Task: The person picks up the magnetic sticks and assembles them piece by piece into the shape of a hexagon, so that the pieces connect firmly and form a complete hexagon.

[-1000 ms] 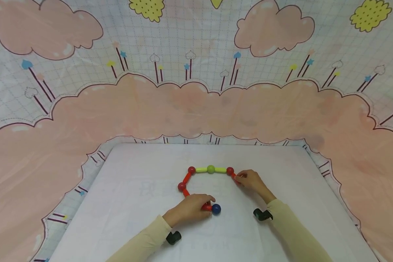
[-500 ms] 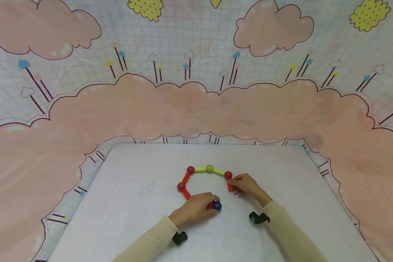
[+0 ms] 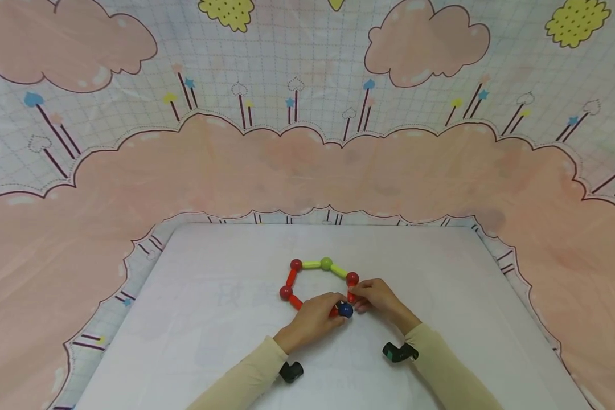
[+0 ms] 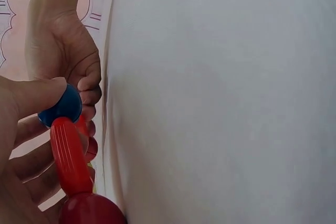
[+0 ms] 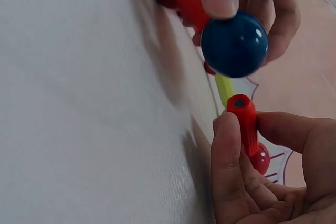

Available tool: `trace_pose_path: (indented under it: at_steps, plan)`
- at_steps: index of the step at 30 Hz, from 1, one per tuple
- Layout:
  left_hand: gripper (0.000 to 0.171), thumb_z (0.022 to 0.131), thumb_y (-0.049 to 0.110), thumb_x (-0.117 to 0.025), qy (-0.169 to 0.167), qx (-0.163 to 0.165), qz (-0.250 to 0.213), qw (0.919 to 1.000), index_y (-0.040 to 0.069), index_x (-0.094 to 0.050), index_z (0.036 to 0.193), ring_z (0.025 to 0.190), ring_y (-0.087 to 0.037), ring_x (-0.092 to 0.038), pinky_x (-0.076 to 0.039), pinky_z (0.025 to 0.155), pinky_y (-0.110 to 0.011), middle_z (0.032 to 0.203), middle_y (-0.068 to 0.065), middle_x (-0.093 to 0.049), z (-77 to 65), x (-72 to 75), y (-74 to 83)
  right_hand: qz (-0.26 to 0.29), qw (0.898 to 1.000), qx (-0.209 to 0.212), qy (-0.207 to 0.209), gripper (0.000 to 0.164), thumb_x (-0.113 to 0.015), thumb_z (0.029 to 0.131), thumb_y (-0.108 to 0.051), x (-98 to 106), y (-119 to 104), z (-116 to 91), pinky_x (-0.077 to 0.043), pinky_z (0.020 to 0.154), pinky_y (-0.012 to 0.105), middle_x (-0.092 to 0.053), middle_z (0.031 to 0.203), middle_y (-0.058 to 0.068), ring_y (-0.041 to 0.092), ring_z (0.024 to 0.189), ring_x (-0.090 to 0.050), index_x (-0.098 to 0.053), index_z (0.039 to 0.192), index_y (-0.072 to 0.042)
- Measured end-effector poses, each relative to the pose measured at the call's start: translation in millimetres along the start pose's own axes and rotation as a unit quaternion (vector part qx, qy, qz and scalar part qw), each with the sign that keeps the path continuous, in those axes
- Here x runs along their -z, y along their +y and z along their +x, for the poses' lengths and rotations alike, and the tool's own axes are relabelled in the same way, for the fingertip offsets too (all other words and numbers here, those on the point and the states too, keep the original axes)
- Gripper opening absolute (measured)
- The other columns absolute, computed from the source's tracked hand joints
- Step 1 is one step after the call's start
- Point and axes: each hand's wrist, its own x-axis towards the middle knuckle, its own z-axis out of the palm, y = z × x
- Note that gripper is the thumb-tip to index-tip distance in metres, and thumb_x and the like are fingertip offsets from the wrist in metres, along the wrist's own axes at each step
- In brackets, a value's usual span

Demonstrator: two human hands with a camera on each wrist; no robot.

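Observation:
On the white table lies a bent chain of magnetic building balls and rods, almost a ring. My left hand (image 3: pixel 312 320) grips the blue ball (image 5: pixel 234 44) at one end, the thumb on it; a red rod (image 4: pixel 70 156) joins it to a dark red ball (image 4: pixel 92 211). Between thumb and finger, my right hand (image 3: pixel 382 298) pinches the red rod (image 5: pixel 243 124) at the chain's other end. A small gap separates that rod's bare tip from the blue ball in the right wrist view. Part of the chain is hidden under my left hand.
Across the far side run a green ball (image 3: pixel 326 263), yellow-green rods (image 3: pixel 311 265) and a red ball (image 3: pixel 296 265). White tabletop (image 3: pixel 210 273) surrounds the chain. Behind it hangs a cloth (image 3: pixel 307 171) printed with clouds. A dark wrist camera (image 3: pixel 400 352) sits at each sleeve.
Both chain ends have come closer together. My left hand moved right and away from me with the blue ball; my right hand swung its red rod inward to the left.

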Motion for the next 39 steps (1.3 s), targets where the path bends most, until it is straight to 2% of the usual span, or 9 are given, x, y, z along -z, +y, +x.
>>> trace_pose_path:
  at_steps: [7, 13, 17, 21, 23, 26, 31, 36, 39]
  plan:
    - [0.035, 0.088, 0.031, -0.074, 0.021, 0.005, -0.006, 0.9998, 0.019, -0.062, 0.118, 0.089, -0.005, -0.059, -0.050, 0.079, -0.023, 0.107, 0.006, -0.068, 3.1, -4.9, -0.5, 0.016, 1.000, -0.001, 0.010, 0.028, -0.065, 0.093, -0.023, -5.4, -0.9, -3.9, -0.056, 0.060, 0.026, -0.067, 0.073, 0.005, 0.011, 0.062, -0.064, -0.068, 0.102, 0.003]
    - [0.033, 0.087, 0.031, -0.075, 0.024, 0.014, -0.011, 0.9995, 0.019, -0.061, 0.114, 0.082, -0.004, -0.055, -0.047, 0.074, -0.021, 0.102, 0.007, -0.067, 4.6, -5.3, -0.6, 0.016, 1.000, -0.004, 0.018, 0.026, -0.066, 0.093, -0.022, -9.9, -2.5, -7.2, -0.055, 0.058, 0.024, -0.065, 0.070, 0.003, 0.010, 0.060, -0.062, -0.067, 0.100, 0.003]
    - [0.032, 0.087, 0.031, -0.075, 0.016, 0.016, -0.010, 0.9997, 0.019, -0.061, 0.114, 0.080, -0.004, -0.052, -0.044, 0.071, -0.019, 0.099, 0.007, -0.066, 4.2, -4.9, -0.6, 0.014, 1.000, 0.000, 0.016, 0.027, -0.065, 0.093, -0.021, -10.1, -0.3, -7.4, -0.055, 0.058, 0.024, -0.064, 0.071, 0.004, 0.010, 0.060, -0.062, -0.067, 0.101, 0.004]
    - [0.032, 0.089, 0.031, -0.073, -0.006, 0.020, -0.014, 0.9997, 0.018, -0.062, 0.117, 0.080, -0.004, -0.050, -0.044, 0.070, -0.018, 0.098, 0.007, -0.064, 1.0, -3.1, -1.7, -0.003, 1.000, 0.008, 0.006, 0.026, -0.065, 0.093, -0.019, -9.0, 2.2, -7.5, -0.055, 0.058, 0.026, -0.066, 0.072, 0.005, 0.011, 0.061, -0.062, -0.066, 0.103, 0.006]
    - [0.033, 0.089, 0.030, -0.073, -0.013, 0.020, -0.015, 0.9996, 0.017, -0.063, 0.118, 0.081, -0.005, -0.051, -0.045, 0.071, -0.018, 0.099, 0.005, -0.065, -1.6, 0.1, -2.3, -0.022, 1.000, 0.012, 0.011, 0.026, -0.065, 0.093, -0.019, -7.4, 1.2, -8.5, -0.056, 0.057, 0.027, -0.067, 0.073, 0.006, 0.012, 0.060, -0.063, -0.067, 0.103, 0.005]
    - [0.034, 0.090, 0.030, -0.072, -0.010, 0.025, -0.019, 0.9995, 0.016, -0.064, 0.120, 0.088, -0.007, -0.057, -0.050, 0.079, -0.021, 0.106, 0.004, -0.067, -7.4, 7.7, -3.2, -0.068, 0.997, 0.028, 0.040, 0.023, -0.066, 0.092, -0.021, -3.8, -3.0, -11.2, -0.053, 0.056, 0.027, -0.068, 0.074, 0.005, 0.013, 0.060, -0.062, -0.068, 0.103, 0.000]
    - [0.033, 0.091, 0.027, -0.070, 0.009, 0.038, -0.030, 0.9988, 0.014, -0.065, 0.121, 0.101, -0.013, -0.064, -0.055, 0.088, -0.029, 0.115, 0.000, -0.068, -20.1, 26.5, -9.0, -0.128, 0.985, 0.062, 0.094, 0.021, -0.066, 0.091, -0.021, 6.4, -12.2, -12.5, -0.049, 0.056, 0.027, -0.069, 0.084, 0.005, 0.015, 0.067, -0.060, -0.068, 0.106, -0.006]
    - [0.032, 0.092, 0.026, -0.068, 0.034, 0.038, -0.015, 0.9986, 0.012, -0.066, 0.120, 0.100, -0.016, -0.064, -0.054, 0.089, -0.036, 0.116, -0.003, -0.069, -29.9, 43.8, -24.9, -0.163, 0.974, 0.090, 0.129, 0.023, -0.067, 0.092, -0.022, 15.2, -19.0, -6.7, -0.049, 0.065, 0.026, -0.070, 0.100, 0.007, 0.019, 0.086, -0.063, -0.069, 0.109, -0.008]
    - [0.031, 0.091, 0.024, -0.069, 0.070, 0.063, 0.013, 0.9955, 0.012, -0.066, 0.119, 0.094, -0.016, -0.060, -0.053, 0.084, -0.035, 0.112, -0.004, -0.069, -32.0, 49.5, -39.2, -0.171, 0.972, 0.100, 0.130, 0.025, -0.069, 0.091, -0.023, 16.4, -21.7, -0.9, -0.051, 0.070, 0.028, -0.069, 0.105, 0.009, 0.024, 0.094, -0.063, -0.069, 0.110, -0.008]
